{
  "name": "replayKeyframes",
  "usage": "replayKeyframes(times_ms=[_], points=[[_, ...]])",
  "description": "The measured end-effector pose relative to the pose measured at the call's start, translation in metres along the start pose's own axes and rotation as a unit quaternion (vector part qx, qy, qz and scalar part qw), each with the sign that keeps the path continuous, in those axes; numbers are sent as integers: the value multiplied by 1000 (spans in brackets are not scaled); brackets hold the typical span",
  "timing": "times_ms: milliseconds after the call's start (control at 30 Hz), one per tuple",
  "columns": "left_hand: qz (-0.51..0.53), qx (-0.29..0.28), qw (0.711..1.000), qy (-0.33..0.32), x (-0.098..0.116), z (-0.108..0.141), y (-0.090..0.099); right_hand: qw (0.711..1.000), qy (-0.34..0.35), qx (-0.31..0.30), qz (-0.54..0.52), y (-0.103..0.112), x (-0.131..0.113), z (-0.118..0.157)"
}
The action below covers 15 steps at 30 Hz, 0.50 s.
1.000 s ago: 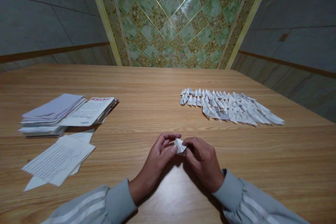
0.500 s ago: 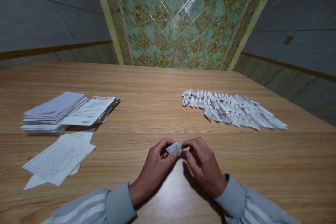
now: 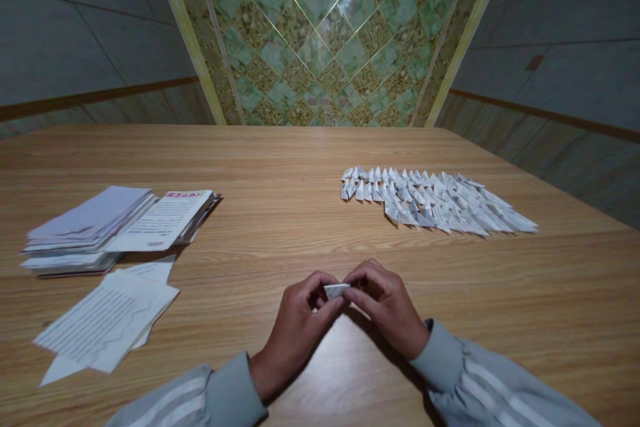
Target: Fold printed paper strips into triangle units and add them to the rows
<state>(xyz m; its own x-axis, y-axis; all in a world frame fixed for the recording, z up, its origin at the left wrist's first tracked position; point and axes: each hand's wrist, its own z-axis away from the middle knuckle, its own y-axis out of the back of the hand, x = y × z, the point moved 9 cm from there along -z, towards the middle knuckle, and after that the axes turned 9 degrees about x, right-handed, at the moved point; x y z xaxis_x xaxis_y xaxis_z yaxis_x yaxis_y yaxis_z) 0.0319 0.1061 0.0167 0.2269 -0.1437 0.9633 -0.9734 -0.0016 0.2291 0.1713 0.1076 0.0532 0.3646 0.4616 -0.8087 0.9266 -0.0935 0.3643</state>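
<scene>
Between my two hands is a small folded piece of paper [image 3: 336,290], whitish with faint print, held just above the table near its front. My left hand [image 3: 305,313] pinches its left side between thumb and fingers. At its right end, the thumb and fingers of my right hand [image 3: 385,303] close on the paper too. Parts of the folded piece are hidden behind my fingertips. Beyond my right hand lie rows of small folded paper triangles [image 3: 430,203], set close together with points up or outward.
On the left, stacks of paper [image 3: 90,217] stand beside a printed sheet with a red heading [image 3: 165,220]. Nearer lie several loose lined sheets [image 3: 107,320], overlapping. The wooden table [image 3: 280,213] reaches back to a green tiled wall [image 3: 325,47].
The folded paper has tipped so that a narrower face shows. My right hand has closed in and now grips its right end. The view has shifted slightly.
</scene>
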Motion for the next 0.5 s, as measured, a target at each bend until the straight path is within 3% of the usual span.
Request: replayKeyframes(times_ms=[267, 500], points=[[45, 5, 998, 39, -4, 3, 0, 997, -35, -12, -66, -2, 7, 2], [22, 21, 1000, 1, 2, 6, 6, 996, -12, -30, -79, -2, -2, 1]])
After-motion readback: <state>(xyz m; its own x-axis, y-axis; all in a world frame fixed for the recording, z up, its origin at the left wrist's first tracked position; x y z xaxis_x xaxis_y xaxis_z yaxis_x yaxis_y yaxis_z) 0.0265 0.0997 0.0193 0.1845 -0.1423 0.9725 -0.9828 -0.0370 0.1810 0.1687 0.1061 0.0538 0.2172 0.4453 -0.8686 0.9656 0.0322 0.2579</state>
